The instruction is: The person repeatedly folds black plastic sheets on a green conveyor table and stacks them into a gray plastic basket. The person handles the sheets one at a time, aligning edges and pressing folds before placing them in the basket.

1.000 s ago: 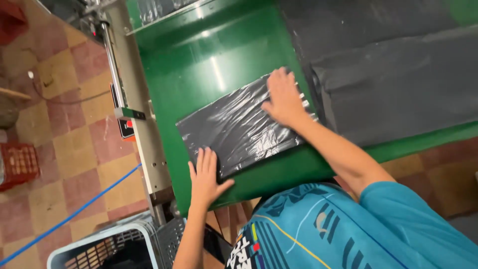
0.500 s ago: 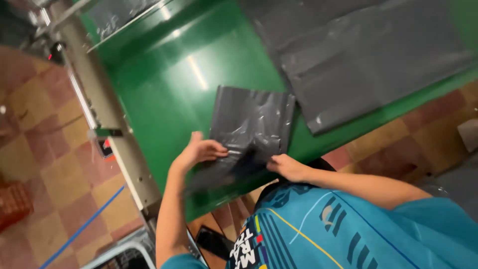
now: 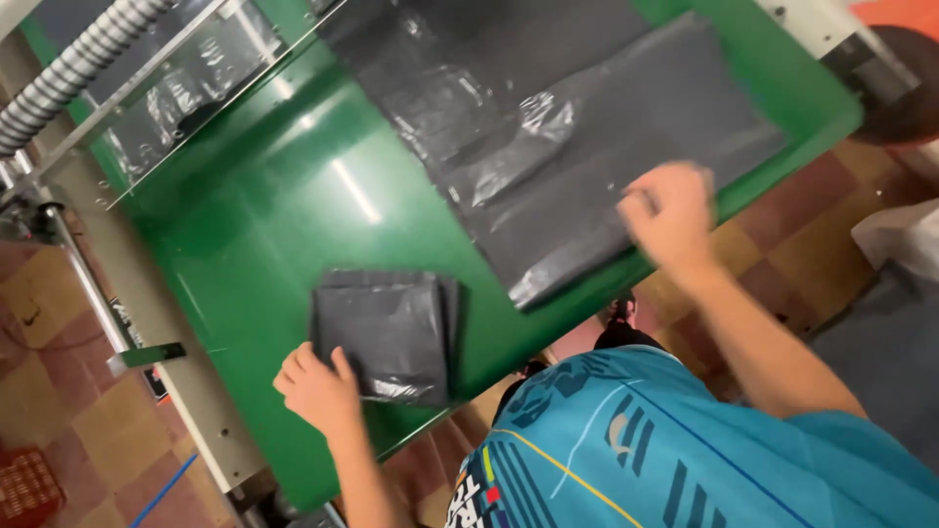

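My left hand [image 3: 318,391] lies flat, fingers spread, against the near-left corner of a folded bag [image 3: 386,332], a dark grey, glossy plastic square on the smooth green tabletop [image 3: 264,215]. To its right lies a crinkled stack of flat bags [image 3: 587,147]. My right hand [image 3: 670,210], blurred, presses their near edge; I cannot tell its grip. Checkered tile floor [image 3: 49,430] below.

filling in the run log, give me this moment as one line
left hand: on folded grey bag | right hand: on flat grey bag stack | surface: green table
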